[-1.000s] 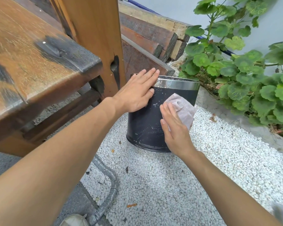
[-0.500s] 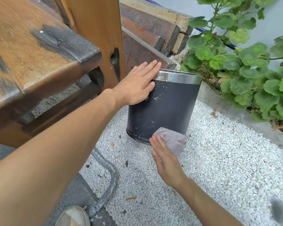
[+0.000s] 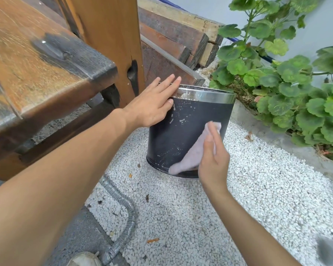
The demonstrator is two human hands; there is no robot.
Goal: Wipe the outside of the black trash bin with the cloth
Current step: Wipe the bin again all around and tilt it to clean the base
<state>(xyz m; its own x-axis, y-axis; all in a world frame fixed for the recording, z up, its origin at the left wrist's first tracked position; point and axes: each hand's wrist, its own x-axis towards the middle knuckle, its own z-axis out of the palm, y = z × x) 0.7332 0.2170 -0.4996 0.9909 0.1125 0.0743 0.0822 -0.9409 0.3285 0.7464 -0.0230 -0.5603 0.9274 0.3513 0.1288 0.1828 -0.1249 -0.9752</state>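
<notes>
The black trash bin with a shiny metal rim stands on white gravel, its near side speckled with pale spots. My left hand lies flat with fingers spread against the bin's upper left side and rim. My right hand presses a pale pinkish cloth against the bin's lower right front; the cloth runs from mid-height down to the bottom edge.
A heavy wooden table and its thick leg stand close on the left. Stacked timber lies behind the bin. Leafy green plants crowd the right. A grey corrugated hose curves over the gravel near my shoe.
My right hand swept the cloth from the bin's upper front down to its bottom edge, then came back up its right front. My left hand stayed on the rim.
</notes>
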